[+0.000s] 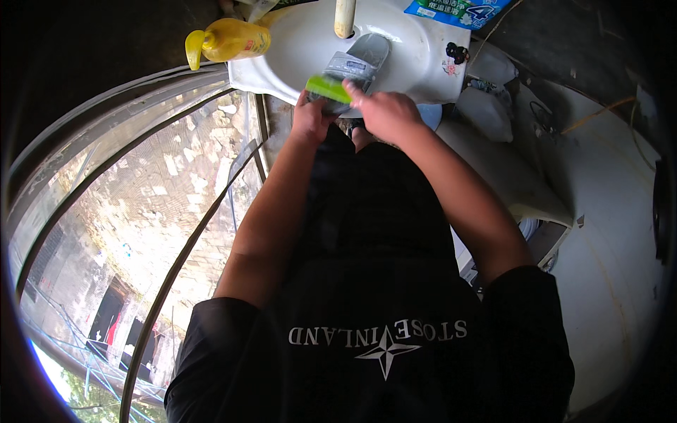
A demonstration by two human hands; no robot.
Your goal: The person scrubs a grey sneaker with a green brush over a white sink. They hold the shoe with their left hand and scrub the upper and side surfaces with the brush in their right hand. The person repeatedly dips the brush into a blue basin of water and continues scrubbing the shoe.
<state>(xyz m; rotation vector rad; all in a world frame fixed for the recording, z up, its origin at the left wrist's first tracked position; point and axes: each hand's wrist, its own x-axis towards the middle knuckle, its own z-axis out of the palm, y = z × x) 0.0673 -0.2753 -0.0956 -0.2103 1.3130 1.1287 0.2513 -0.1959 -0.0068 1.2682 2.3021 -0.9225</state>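
Observation:
A grey slide sandal [370, 53] lies tilted over the front rim of a white ceramic washbasin [296, 58], its far end inside the bowl. My left hand [311, 119] grips the sandal's near end. In my right hand [389, 112] is a bright green scrubbing brush [329, 88], slightly blurred, held across the sandal just below its strap. The brush hides part of the footbed, and its bristles cannot be made out. Whitish suds seem to cover the strap and the far part of the sandal.
A yellow pump bottle [238, 39] lies on the basin's left side. Above the bowl hangs a pale spout [345, 18]. A blue printed packet [457, 11] and a small black object [457, 53] rest at the right. Translucent plastic jugs [484, 113] stand beyond; a screened window [174, 174] is at left.

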